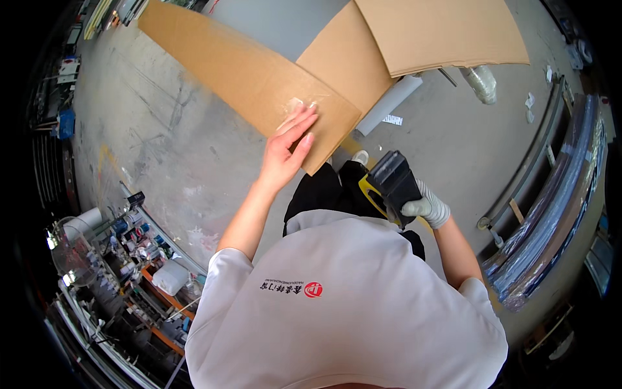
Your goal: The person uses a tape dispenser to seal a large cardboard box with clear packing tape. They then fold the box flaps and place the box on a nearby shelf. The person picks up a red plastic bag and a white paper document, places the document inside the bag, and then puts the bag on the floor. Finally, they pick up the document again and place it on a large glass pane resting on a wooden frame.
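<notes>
My bare left hand (289, 144) lies with outstretched fingers on the near end of a long brown cardboard strip (227, 61). Under and around its fingertips is a shiny, wrinkled patch of clear tape (295, 105). Closed round a black and yellow handheld power tool (394, 181) is my right hand (429, 206), in a pale glove. The tool is held beside my right leg, apart from the cardboard; its exact kind cannot be made out. A second cardboard piece (346, 55) and a larger sheet (447, 32) overlap beyond the strip, over a grey surface (275, 23).
Long film-wrapped profiles (551, 207) lie on the right. At lower left stands a cluttered rack (149, 259) of tools and parts. A plastic-wrapped end (481, 84) sticks out below the large sheet. Paper scraps (530, 104) lie on the concrete floor (168, 123).
</notes>
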`<state>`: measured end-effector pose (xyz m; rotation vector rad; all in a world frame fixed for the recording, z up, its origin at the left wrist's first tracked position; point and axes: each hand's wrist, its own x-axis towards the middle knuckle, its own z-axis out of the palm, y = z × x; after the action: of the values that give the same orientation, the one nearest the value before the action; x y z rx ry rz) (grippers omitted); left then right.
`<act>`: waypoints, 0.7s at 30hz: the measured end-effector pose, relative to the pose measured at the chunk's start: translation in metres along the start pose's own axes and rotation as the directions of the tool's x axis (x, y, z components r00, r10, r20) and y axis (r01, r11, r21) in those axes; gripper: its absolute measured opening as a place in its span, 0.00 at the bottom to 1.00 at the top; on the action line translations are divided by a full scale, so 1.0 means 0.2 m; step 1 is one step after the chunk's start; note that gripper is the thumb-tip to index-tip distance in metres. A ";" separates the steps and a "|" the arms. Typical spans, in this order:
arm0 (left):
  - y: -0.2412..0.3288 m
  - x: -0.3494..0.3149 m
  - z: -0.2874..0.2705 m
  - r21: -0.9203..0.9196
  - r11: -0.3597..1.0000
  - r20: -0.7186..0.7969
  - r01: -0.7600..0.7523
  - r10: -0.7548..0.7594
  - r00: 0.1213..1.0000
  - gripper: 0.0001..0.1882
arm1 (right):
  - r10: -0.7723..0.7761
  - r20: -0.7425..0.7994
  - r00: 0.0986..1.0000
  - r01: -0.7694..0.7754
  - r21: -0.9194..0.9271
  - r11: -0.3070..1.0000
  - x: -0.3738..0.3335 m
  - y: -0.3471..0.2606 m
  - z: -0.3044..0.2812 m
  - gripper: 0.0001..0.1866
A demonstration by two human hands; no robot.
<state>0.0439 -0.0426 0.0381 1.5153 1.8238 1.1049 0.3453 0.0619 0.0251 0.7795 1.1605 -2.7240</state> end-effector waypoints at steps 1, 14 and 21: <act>0.08 -0.02 0.04 -0.241 0.961 -0.103 0.138 -0.166 0.981 0.14 | 0.009 0.004 1.000 -0.009 -0.093 0.996 -0.01 -0.02 0.02 0.31; -0.19 -0.73 0.28 -0.768 0.432 0.066 0.472 -0.680 0.730 0.08 | 0.326 -0.326 0.887 -0.373 -0.923 0.094 0.04 0.02 0.35 0.38; -0.50 -0.34 0.30 -0.519 0.850 -0.805 0.092 -0.522 0.281 0.08 | -0.087 -0.011 0.996 -0.044 -0.917 -0.396 0.28 0.04 0.30 0.31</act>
<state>0.0554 -0.0963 -0.0849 0.0678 2.1995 2.2202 0.2737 0.0219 0.0284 0.3735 2.6708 -0.4520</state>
